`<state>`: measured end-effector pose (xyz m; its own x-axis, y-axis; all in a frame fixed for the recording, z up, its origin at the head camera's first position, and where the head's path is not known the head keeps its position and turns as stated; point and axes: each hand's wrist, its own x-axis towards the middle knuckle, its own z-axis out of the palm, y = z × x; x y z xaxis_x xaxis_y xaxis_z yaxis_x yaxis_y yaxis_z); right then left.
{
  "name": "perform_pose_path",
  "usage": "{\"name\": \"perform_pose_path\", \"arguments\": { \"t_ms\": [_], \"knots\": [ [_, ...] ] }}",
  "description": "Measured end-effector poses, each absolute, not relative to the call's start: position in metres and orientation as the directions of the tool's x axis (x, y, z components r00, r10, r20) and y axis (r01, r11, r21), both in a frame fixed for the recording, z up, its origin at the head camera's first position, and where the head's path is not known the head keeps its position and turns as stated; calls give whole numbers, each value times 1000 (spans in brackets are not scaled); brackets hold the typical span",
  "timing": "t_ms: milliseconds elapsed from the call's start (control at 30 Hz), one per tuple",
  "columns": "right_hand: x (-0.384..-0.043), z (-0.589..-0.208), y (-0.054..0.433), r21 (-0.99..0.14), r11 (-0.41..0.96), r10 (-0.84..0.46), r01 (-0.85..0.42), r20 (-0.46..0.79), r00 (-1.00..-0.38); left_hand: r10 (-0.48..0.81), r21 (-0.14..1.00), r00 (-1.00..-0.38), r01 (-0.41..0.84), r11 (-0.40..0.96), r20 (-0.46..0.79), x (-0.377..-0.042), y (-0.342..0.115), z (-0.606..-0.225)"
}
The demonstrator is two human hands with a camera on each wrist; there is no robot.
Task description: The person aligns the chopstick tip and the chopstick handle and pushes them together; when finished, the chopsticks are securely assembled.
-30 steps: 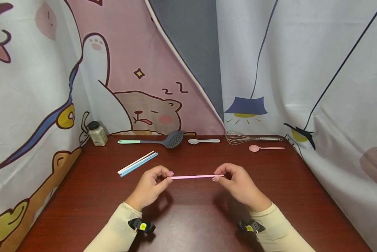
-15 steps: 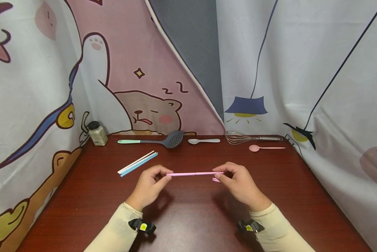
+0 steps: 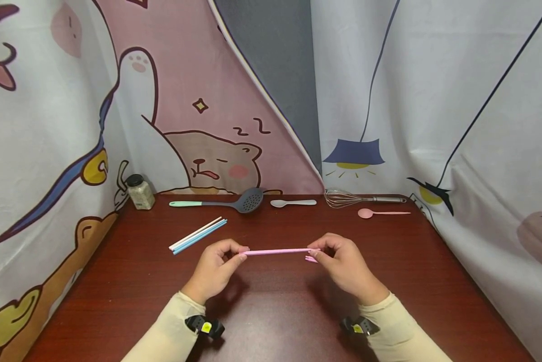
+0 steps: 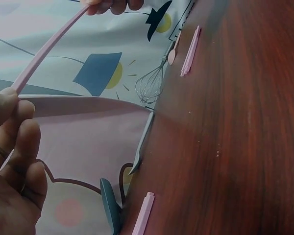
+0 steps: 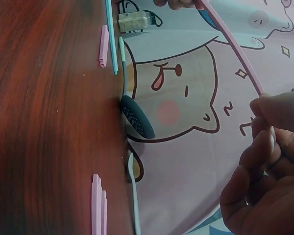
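Observation:
A slender pink stick (image 3: 277,251) is stretched between both hands, above the table. The left hand (image 3: 218,269) pinches one end between thumb and fingers; the right hand (image 3: 343,264) pinches the other end. In the left wrist view the pink stick (image 4: 49,51) runs unbroken from thumb to far hand. Lower down, a bundle of short pink sticks (image 4: 189,51) lies on the table beneath the right hand, its ends also peeking out beside that hand (image 3: 310,259) in the head view. More pink sticks (image 5: 103,46) lie below the left hand, mostly hidden from the head camera.
White and blue sticks (image 3: 198,236) lie left of centre. Along the back edge are a slotted skimmer (image 3: 250,200), a pale spoon (image 3: 293,203), a whisk (image 3: 343,198) and a pink spoon (image 3: 366,213). A lidded jar (image 3: 141,192) stands at the back left corner of the brown table (image 3: 271,311).
The stick has risen slightly from one second ago and its left end now sits a little lower than its right. A thin dark mark near its middle, visible before, no longer shows.

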<state>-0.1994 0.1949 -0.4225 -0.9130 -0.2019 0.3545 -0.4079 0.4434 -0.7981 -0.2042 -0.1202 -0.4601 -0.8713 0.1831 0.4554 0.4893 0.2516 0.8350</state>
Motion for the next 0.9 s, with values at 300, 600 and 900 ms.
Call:
{"name": "perform_pose_path", "arguments": {
  "t_ms": [300,600,900],
  "knots": [
    [-199,-424,195,-806,417,-224,-421,358,-907,207,833,-861,504,227,465,-204,-121,-462],
    [-199,-426,194,-828,393,-219,-400,339,-915,208,837,-857,508,201,471,-204,-121,-463],
    [-209,-436,195,-828,438,-196,-349,291,-936,143,836,-881,472,281,450,-213,-133,-464]
  ]
}}
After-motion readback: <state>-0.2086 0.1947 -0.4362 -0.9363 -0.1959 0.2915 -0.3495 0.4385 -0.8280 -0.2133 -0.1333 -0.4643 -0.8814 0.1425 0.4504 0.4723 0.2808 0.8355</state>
